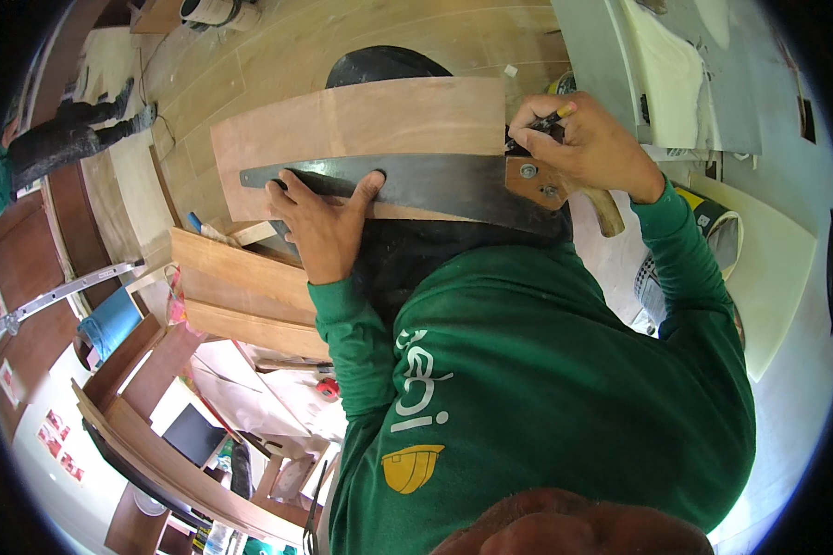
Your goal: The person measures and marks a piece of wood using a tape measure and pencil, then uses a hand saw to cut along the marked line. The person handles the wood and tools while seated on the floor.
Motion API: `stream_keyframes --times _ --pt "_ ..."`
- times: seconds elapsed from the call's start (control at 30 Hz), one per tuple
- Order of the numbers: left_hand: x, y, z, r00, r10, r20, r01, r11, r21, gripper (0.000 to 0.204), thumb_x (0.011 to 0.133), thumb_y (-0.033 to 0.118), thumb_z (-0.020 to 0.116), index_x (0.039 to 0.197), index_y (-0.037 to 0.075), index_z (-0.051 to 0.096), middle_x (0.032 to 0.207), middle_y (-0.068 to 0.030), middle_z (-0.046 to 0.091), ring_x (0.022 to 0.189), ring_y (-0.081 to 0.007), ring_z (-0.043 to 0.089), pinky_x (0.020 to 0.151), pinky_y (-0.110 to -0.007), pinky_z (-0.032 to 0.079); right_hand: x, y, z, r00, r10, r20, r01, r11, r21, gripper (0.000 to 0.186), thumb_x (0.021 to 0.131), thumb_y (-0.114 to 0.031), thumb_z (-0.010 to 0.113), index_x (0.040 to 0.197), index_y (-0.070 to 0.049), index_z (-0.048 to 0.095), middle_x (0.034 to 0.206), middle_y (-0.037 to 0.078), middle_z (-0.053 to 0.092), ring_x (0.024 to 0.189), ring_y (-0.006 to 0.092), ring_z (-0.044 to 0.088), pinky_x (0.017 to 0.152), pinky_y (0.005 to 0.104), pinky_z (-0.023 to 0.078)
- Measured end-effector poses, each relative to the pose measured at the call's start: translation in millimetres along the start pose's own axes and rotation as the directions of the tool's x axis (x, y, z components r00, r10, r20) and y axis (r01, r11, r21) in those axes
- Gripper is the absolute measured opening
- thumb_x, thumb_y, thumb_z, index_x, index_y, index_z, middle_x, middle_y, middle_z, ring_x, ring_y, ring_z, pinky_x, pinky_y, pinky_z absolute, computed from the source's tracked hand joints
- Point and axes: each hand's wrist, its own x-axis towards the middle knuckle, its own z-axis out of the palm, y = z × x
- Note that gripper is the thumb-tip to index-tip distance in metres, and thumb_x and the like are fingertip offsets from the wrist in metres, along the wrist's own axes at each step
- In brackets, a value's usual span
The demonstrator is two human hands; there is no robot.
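Note:
A thin plywood board (pixel 407 116) lies across my lap, over dark trousers. On it rests a handsaw (pixel 453 185), its dark blade running lengthwise and its wooden handle (pixel 605 211) past the board's right end. My left hand (pixel 329 227) holds the blade down near its narrow end, thumb and fingertips apart on the metal; some fingers are partly hidden. My right hand (pixel 588 143) is closed around a dark pen with a yellow end (pixel 563 112). The pen's tip is by the board's right edge, just above the saw handle, and is partly hidden by the fingers.
Wooden planks (pixel 241 268) lie to my left, near a red tape measure (pixel 328 388) and a metal level-like bar (pixel 74 294). A bucket (pixel 217 13) stands on the far floor. Another person's legs (pixel 74 139) show at far left. Pale panels (pixel 680 74) stand at right.

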Motion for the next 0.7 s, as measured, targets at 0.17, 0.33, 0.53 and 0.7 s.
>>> stream_keyframes --times 0.17,0.33,0.53,0.7 --pt "-2.3 -1.5 2.5 1.0 -0.03 0.003 0.03 0.999 -0.013 0.151 0.072 0.087 0.085 0.166 -0.016 0.025 0.17 -0.047 0.02 0.16 -0.0661 0.021 0.117 -0.083 0.031 3.9 -0.7 4.8 0.999 -0.031 0.016 0.032 0.994 -0.106 0.018 0.104 -0.018 0.066 0.099 0.0 0.067 0.078 0.012 0.063 0.069 0.0218 0.057 0.069 0.0378 0.051" --pt "-3.3 5.3 -2.7 1.0 -0.027 0.009 0.027 0.999 0.021 0.152 0.072 0.09 0.082 0.165 -0.016 0.026 0.171 -0.0452 0.019 0.158 -0.0698 0.02 0.111 -0.088 0.033 10.8 -11.5 9.8 0.996 -0.052 0.068 0.068 0.963 -0.261 0.022 0.105 -0.023 0.064 0.101 -0.002 0.065 0.078 0.02 0.064 0.069 0.0361 0.062 0.069 0.047 0.05" --pt "-3.4 5.2 0.1 0.999 -0.04 -0.014 0.041 0.995 0.09 0.151 0.071 0.092 0.08 0.165 -0.015 0.027 0.169 -0.0456 0.024 0.156 -0.0728 0.021 0.107 -0.09 0.035 71.4 -24.9 63.1 0.93 -0.355 0.096 0.362 0.837 -0.41 0.027 0.107 -0.026 0.061 0.111 0.0 0.069 0.095 0.026 0.071 0.096 0.0467 0.069 0.091 0.0562 0.053" --pt "-1.3 4.0 -3.1 0.997 -0.072 -0.016 0.072 0.997 0.035 0.151 0.068 0.085 0.089 0.165 -0.015 0.03 0.171 -0.0449 0.022 0.159 -0.0648 0.022 0.115 -0.087 0.028 157.7 -67.5 121.6 0.873 -0.432 0.226 0.487 0.806 -0.337 0.032 0.108 -0.028 0.057 0.098 0.001 0.064 0.083 0.026 0.066 0.089 0.0471 0.067 0.086 0.0576 0.053"
